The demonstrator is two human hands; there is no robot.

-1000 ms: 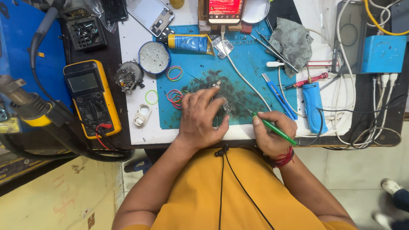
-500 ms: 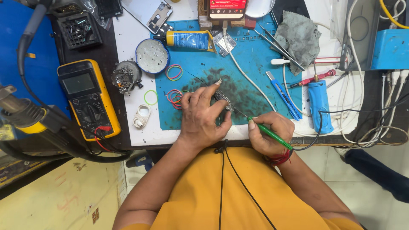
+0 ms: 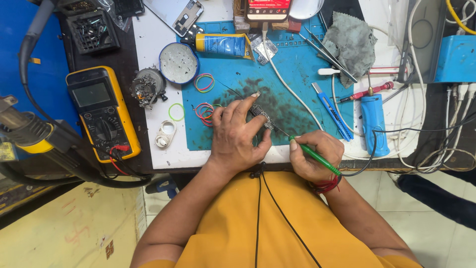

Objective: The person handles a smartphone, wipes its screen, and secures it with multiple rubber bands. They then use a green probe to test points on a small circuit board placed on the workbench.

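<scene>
Two hands meet over the blue work mat in the head view, the only view there is. The left hand lies palm down with its fingers loosely spread, and the fingertips pin a small circuit board to the dark-stained middle of the mat. The right hand is curled tight in a pen grip round a green-handled probe.

From the right hand the probe's long axis runs toward ten o'clock, and its thin dark tip ends at the board's lower right edge; whether it touches the board I cannot tell. A black lead leaves the handle's back end toward four o'clock. The board's long axis seems to run from ten to four o'clock, though fingers hide much of it.

As a judgement, the work is in its middle: the board is bare and held, the tip is at it, and nothing shows it closed up or put aside.

At nine o'clock from the left hand lies a yellow multimeter; loose rubber bands lie just beside the left hand.
</scene>
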